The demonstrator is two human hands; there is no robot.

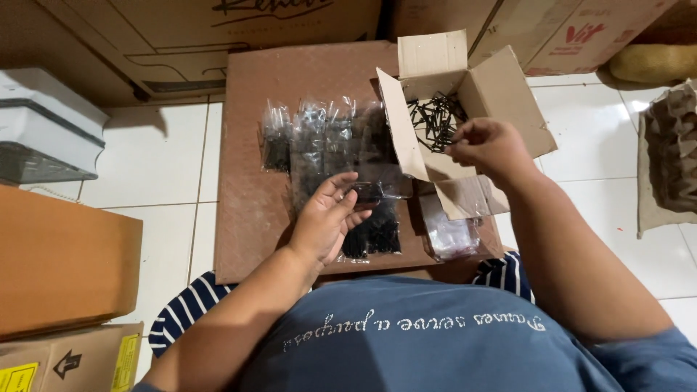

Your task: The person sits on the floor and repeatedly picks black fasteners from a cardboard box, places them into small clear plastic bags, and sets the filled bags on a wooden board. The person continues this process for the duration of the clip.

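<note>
Beside the one open small box [501, 94] of black screws [435, 120] lie about six filled clear bags [319, 145] and one stack of empty bags [450, 236].

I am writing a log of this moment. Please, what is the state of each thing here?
Small cardboard box: open, flaps up, black screws loose inside.
Filled clear bags: lying in a row on the brown board.
Empty clear bags: stacked beside the box.
Left hand: holds a small bag.
Right hand: fingers pinched over the box.
</note>
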